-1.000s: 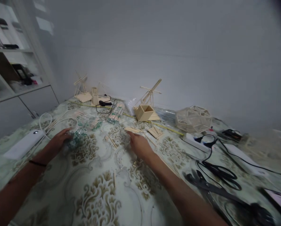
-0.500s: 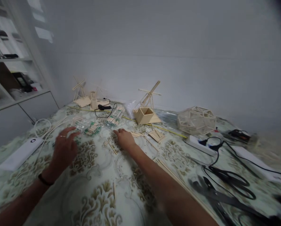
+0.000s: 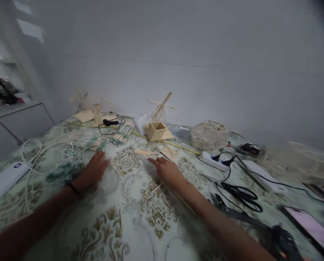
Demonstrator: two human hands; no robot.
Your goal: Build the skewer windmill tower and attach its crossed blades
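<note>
My left hand (image 3: pixel 95 168) is low over the patterned tablecloth, fingers stretched out, nothing visible in it. Beside it lie crumpled green-and-clear wrappers (image 3: pixel 65 172), and a few loose short sticks (image 3: pixel 118 168) are just to its right. My right hand (image 3: pixel 167 172) stays near the middle of the table with its index finger extended and no object showing in it; its other fingers are partly hidden. Beyond its fingertips are a small row of flat wooden sticks (image 3: pixel 143 152) and a little stick panel (image 3: pixel 169 153).
Behind stand a wooden stick model with an open box (image 3: pixel 156 131) and similar models at left. Packs of sticks (image 3: pixel 123 132), a black glue gun (image 3: pixel 110 122) and a yellow cord lie there. At right are a power strip (image 3: pixel 213 161), scissors (image 3: pixel 242 195) and a phone (image 3: pixel 311 228).
My left hand has moved right and lowered toward the tablecloth, uncovering the green wrappers. My right hand has shifted right, away from the loose short sticks. The view has turned right.
</note>
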